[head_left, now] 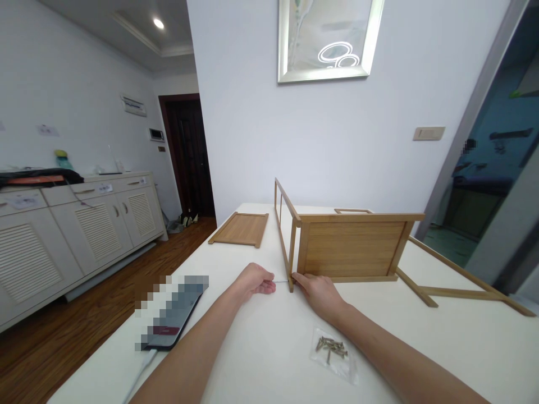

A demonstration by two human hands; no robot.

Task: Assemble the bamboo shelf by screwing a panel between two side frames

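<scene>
My left hand [256, 279] is closed around a thin metal rod, seemingly a hex key [281, 281]. Its far end meets the foot of the upright wooden side frame [283, 240]; the end inside my fingers is hidden. On the other side of that frame, my right hand [320, 294] grips the bottom corner where the frame joins a wooden panel [351, 249]. The panel stands on edge on the white table [252, 359]. Below my right hand lies a clear plastic bag [334, 354] with several screws [331, 348].
A second wooden panel [240, 229] lies flat at the back left. Another slatted wooden frame [467, 293] rests on the right. Left of my forearm is a phone [179, 314] with a white cable [141, 373]. A wall [337, 151] rises behind the table.
</scene>
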